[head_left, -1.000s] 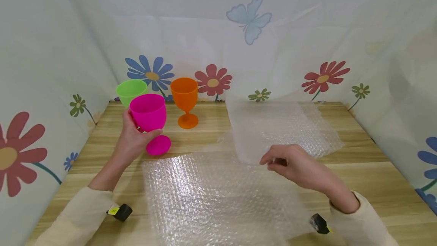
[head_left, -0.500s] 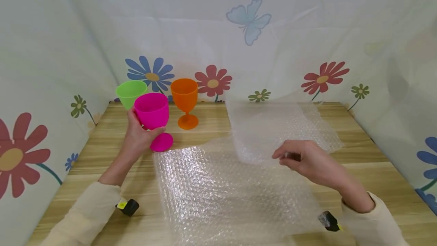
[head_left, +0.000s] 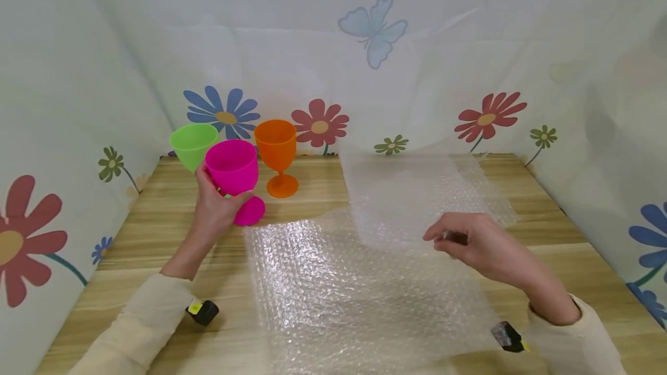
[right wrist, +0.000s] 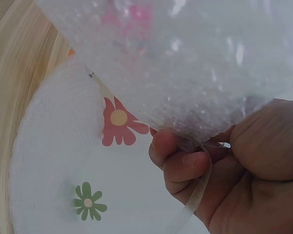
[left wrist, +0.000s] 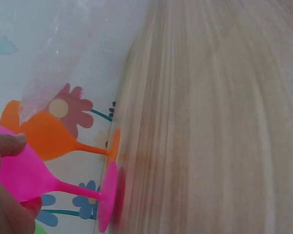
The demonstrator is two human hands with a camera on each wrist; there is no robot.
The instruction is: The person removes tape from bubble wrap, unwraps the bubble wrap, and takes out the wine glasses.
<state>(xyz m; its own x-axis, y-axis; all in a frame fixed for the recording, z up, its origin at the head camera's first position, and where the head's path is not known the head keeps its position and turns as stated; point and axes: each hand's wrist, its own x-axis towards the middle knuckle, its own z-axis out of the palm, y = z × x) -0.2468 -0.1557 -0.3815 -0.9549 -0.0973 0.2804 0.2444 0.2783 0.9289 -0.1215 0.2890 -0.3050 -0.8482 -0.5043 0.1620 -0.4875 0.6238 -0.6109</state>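
Note:
My left hand (head_left: pixel 216 207) grips the bowl of a magenta plastic goblet (head_left: pixel 232 168), which stays upright. Its foot (left wrist: pixel 107 197) is close to the tabletop; I cannot tell whether they touch. Behind it stand a green goblet (head_left: pixel 194 144), partly hidden, and an orange goblet (head_left: pixel 276 146). My right hand (head_left: pixel 487 247) pinches the edge of the front bubble wrap sheet (head_left: pixel 333 294) between thumb and fingers. In the right wrist view the raised bubble wrap (right wrist: pixel 200 63) hangs over the fingertips (right wrist: pixel 185 165).
A second bubble wrap sheet (head_left: pixel 411 190) lies at the back right, partly under the front one. The wooden table (head_left: pixel 552 259) is bordered by white flowered cloth walls (head_left: pixel 292 57). Small black wrist cameras (head_left: pixel 203 312) hang below both cuffs.
The right hand has moved to the right, and the front bubble wrap sheet has shifted right with it. The left hand has carried the magenta goblet slightly right and away from me.

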